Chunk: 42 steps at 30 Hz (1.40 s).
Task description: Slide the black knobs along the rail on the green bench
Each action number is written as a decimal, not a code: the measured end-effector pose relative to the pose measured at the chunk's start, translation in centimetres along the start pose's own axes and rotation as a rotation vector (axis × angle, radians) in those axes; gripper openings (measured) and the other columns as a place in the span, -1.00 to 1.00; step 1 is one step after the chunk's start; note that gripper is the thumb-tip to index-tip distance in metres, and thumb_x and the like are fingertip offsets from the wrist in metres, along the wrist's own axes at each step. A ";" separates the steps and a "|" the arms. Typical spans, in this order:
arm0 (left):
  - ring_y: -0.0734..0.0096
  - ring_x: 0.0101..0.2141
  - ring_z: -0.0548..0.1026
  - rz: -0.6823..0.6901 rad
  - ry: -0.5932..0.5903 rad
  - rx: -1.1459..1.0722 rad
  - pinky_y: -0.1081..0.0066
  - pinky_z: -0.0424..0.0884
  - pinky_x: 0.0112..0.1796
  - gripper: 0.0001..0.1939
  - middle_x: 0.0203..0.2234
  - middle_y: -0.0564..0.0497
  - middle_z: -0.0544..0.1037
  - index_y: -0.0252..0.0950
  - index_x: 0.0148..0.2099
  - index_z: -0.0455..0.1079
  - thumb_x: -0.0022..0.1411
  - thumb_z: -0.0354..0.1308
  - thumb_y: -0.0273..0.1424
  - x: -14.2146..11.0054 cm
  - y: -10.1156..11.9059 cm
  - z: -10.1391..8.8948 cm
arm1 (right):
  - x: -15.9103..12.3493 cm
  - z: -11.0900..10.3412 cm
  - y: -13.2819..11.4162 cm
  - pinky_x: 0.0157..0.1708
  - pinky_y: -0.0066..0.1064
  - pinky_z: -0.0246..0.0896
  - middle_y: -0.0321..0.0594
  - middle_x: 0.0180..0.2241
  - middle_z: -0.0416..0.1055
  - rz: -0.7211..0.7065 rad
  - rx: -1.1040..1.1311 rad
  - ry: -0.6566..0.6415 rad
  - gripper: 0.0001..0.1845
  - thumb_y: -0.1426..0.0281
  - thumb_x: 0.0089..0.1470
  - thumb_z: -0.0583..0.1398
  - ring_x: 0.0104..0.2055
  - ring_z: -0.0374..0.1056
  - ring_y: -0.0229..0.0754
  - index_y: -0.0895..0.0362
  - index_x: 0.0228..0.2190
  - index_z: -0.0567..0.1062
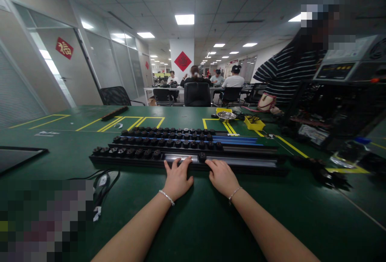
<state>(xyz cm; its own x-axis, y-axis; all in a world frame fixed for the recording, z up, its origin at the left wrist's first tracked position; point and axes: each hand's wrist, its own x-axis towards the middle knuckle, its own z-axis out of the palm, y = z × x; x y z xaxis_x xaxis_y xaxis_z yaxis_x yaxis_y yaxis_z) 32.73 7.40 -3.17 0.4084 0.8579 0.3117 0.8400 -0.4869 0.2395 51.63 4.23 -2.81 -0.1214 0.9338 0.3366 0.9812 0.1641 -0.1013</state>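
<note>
Left hand [177, 178] and right hand [223, 177] apart, unclenched, at the front rail [244, 161].
Eight black knobs [130, 153] toward its left end, a lone knob [202, 157] between hands; door sign [64, 48] reads "福".

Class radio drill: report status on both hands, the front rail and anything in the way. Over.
Left hand: fingers spread on front rail. Right hand: fingertips beside lone black piece. Possible block leftward along rail: row of black pieces.

Well beyond the hands [177, 178] I can see a black chair [197, 94] and a red diamond decoration [183, 61], a blue-capped bottle [349, 153] off to the hands' right, and a looped cable [100, 193] to their left.
</note>
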 end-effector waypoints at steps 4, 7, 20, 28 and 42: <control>0.05 0.13 0.08 0.019 0.020 -0.031 -0.36 -0.36 0.06 -0.40 0.14 0.02 0.25 -0.08 0.16 0.08 0.05 0.08 -0.35 0.0 -0.2 0.2 | 0.0 0.1 0.0 0.00 -0.35 -0.02 -0.13 -0.13 0.35 0.000 0.016 0.009 -0.54 0.48 0.02 0.01 -0.06 0.19 -0.15 0.10 -0.01 0.35; 0.05 0.13 0.09 0.018 0.026 -0.022 -0.35 -0.36 0.06 -0.40 0.13 0.01 0.26 -0.08 0.16 0.08 0.04 0.09 -0.35 0.0 -0.3 0.3 | 0.0 0.1 0.1 0.00 -0.35 -0.01 -0.13 -0.14 0.35 0.000 0.021 0.019 -0.54 0.50 0.02 0.00 -0.05 0.19 -0.16 0.11 -0.01 0.35; 0.06 0.14 0.08 0.028 0.036 -0.020 -0.37 -0.35 0.06 -0.40 0.14 0.03 0.25 -0.08 0.17 0.07 0.05 0.08 -0.34 0.0 -0.4 0.5 | 0.1 0.6 0.6 -0.02 -0.35 0.01 -0.11 -0.15 0.36 -0.003 0.000 0.030 -0.56 0.50 0.01 0.02 -0.07 0.20 -0.15 0.12 -0.04 0.36; 0.04 0.14 0.08 0.029 0.018 -0.004 -0.38 -0.33 0.05 -0.39 0.14 0.02 0.24 -0.09 0.18 0.05 0.05 0.08 -0.34 0.0 -0.3 0.3 | 0.0 0.4 0.5 -0.02 -0.36 0.00 -0.13 -0.14 0.36 0.006 -0.014 0.026 -0.57 0.49 0.01 0.03 -0.07 0.20 -0.15 0.10 -0.04 0.36; 0.05 0.14 0.08 0.029 0.019 -0.017 -0.38 -0.34 0.05 -0.40 0.15 0.02 0.24 -0.08 0.17 0.07 0.05 0.08 -0.34 0.0 -0.3 0.3 | -0.2 0.0 0.5 -0.03 -0.36 -0.03 -0.14 -0.13 0.37 0.026 -0.039 0.018 -0.58 0.47 0.02 0.03 -0.05 0.21 -0.16 0.08 -0.04 0.37</control>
<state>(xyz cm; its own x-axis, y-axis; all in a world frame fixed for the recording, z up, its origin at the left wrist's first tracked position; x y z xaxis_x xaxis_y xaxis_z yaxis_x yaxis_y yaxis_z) 32.56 7.58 -3.55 0.4257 0.8400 0.3364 0.8216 -0.5146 0.2452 52.19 4.14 -2.89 -0.0931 0.9318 0.3507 0.9891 0.1268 -0.0744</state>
